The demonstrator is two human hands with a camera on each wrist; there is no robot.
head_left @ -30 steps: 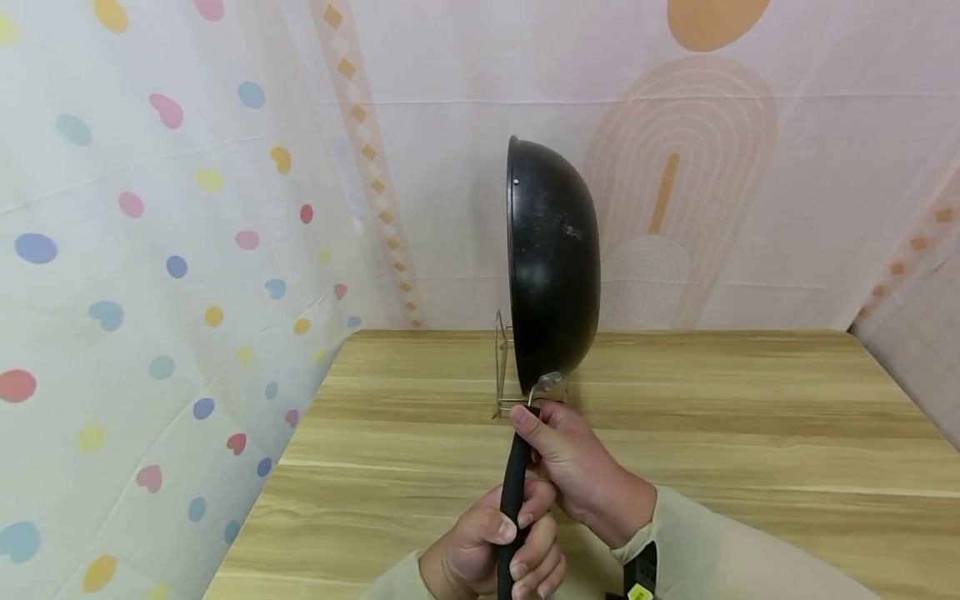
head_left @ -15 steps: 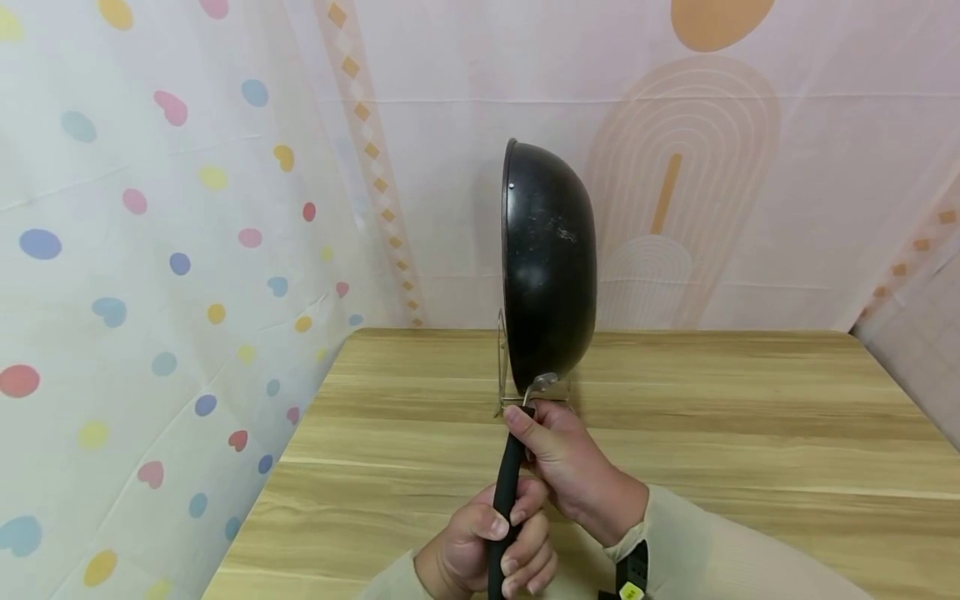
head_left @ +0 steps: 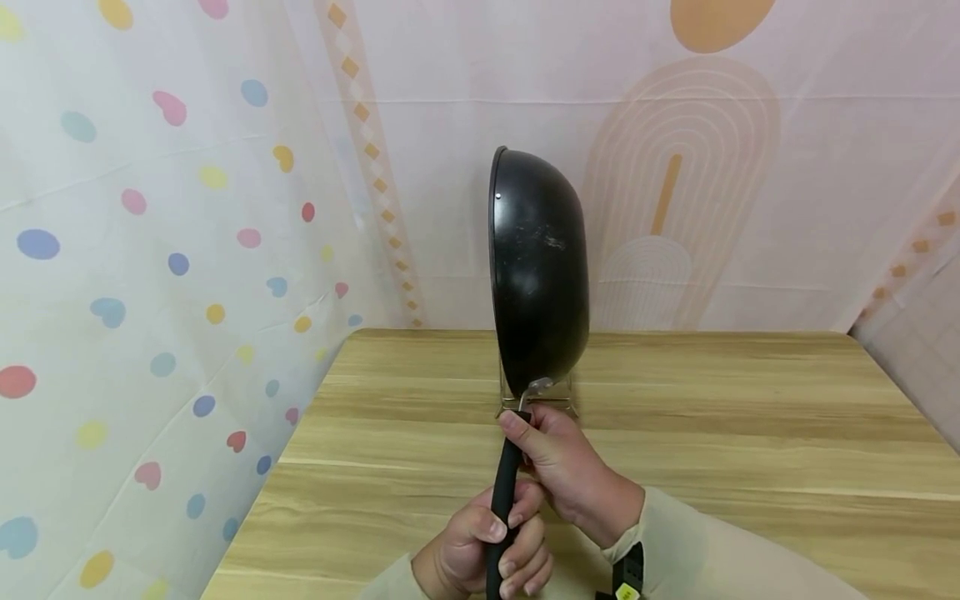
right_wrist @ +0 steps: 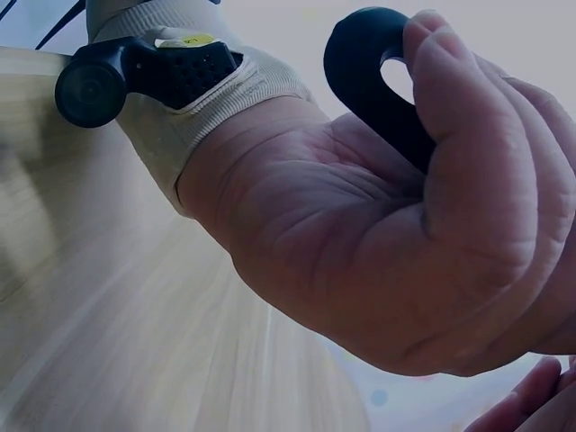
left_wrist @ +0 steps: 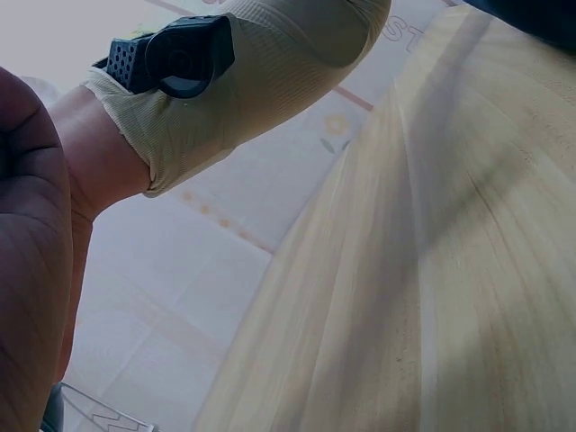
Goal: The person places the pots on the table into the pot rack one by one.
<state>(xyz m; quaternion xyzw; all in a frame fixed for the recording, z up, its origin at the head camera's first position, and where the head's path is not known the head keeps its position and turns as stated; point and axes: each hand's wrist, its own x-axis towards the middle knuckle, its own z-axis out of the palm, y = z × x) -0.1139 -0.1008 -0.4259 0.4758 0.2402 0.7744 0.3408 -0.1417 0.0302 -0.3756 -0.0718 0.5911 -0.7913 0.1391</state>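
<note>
A black wok (head_left: 536, 258) stands on edge, its opening to the left and its scratched bottom to the right. Behind its lower rim a wire rack (head_left: 573, 404) is partly hidden; whether they touch I cannot tell. My right hand (head_left: 577, 471) grips the front of the black handle (head_left: 505, 483) near the metal bracket, thumb on top. Further back, my left hand (head_left: 487, 542) wraps its fingers round the handle. In the right wrist view, the left hand (right_wrist: 378, 243) curls round the handle's end (right_wrist: 369, 54), which has a hole.
A wooden table (head_left: 712, 442) lies under the hands. Behind it hangs a pale curtain (head_left: 450, 167), with a dotted curtain (head_left: 172, 350) along the left side. Wrist cameras sit on the sleeves, one camera (left_wrist: 189, 58) showing in the left wrist view.
The wok has shifted left and slightly down, and its handle and both hands have moved a little left. Its rim now covers more of the rack's left side. Both hands keep their grip.
</note>
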